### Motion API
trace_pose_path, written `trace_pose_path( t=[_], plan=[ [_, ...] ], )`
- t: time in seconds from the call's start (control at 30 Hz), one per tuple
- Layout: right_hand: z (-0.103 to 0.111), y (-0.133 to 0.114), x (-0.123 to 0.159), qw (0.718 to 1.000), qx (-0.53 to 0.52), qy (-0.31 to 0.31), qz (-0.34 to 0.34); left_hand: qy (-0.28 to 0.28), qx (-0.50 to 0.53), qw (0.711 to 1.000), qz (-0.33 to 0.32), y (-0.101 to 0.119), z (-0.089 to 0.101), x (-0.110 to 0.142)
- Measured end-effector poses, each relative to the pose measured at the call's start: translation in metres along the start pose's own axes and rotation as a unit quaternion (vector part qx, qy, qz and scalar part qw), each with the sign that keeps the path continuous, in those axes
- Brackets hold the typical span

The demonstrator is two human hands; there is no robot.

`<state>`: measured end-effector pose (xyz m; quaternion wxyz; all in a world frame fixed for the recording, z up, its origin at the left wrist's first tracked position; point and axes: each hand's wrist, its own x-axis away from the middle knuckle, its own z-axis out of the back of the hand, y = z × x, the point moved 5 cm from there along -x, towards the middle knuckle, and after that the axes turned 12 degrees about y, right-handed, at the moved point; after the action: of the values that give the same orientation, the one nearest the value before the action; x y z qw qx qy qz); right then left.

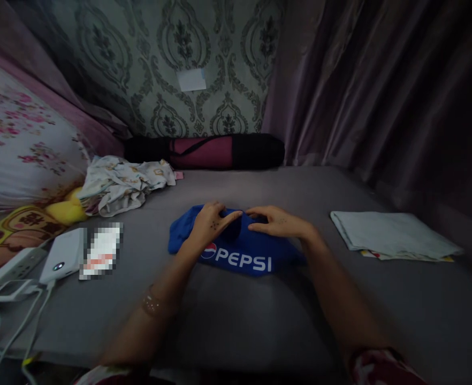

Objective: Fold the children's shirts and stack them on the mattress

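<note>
A blue Pepsi shirt (pixel 240 259) lies partly folded on the grey bed sheet (pixel 236 321) in front of me. My left hand (pixel 211 222) rests on its upper left part, fingers together and pointing right, pinching the cloth. My right hand (pixel 276 222) lies on the upper right part, fingers pointing left, gripping a fold. The fingertips of both hands nearly meet over the shirt's middle.
A folded white cloth (pixel 392 235) lies at the right. A crumpled patterned garment (pixel 121 184) sits at the back left. A black and maroon roll (pixel 207 151) lies against the wall. A white power bank (pixel 61 259) and power strip (pixel 7 270) are at the left edge.
</note>
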<state>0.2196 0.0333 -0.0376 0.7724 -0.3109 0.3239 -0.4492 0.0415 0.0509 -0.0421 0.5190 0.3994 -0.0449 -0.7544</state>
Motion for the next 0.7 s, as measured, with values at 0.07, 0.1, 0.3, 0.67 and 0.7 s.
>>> trace_pose_path(
  t=[0.07, 0.1, 0.3, 0.67, 0.7],
  plan=[
    [-0.005, -0.002, -0.002, 1.000, 0.011, 0.005, 0.003, 0.001, -0.010, 1.000, 0.010, -0.001, 0.000, 0.000],
    [-0.005, -0.002, -0.003, 1.000, 0.019, 0.007, 0.005, 0.001, -0.011, 1.000, 0.014, -0.002, 0.000, -0.001],
    [0.012, 0.011, -0.003, 0.995, 0.061, 0.077, -0.011, 0.006, 0.116, 0.989, 0.096, -0.034, 0.002, -0.008],
    [0.023, 0.028, -0.001, 0.991, 0.027, 0.113, -0.061, -0.018, 0.102, 0.984, 0.142, -0.113, 0.004, -0.021],
    [0.024, 0.030, -0.001, 0.991, 0.027, 0.113, -0.064, -0.043, 0.105, 0.985, 0.129, -0.112, 0.002, -0.019]
  ],
)
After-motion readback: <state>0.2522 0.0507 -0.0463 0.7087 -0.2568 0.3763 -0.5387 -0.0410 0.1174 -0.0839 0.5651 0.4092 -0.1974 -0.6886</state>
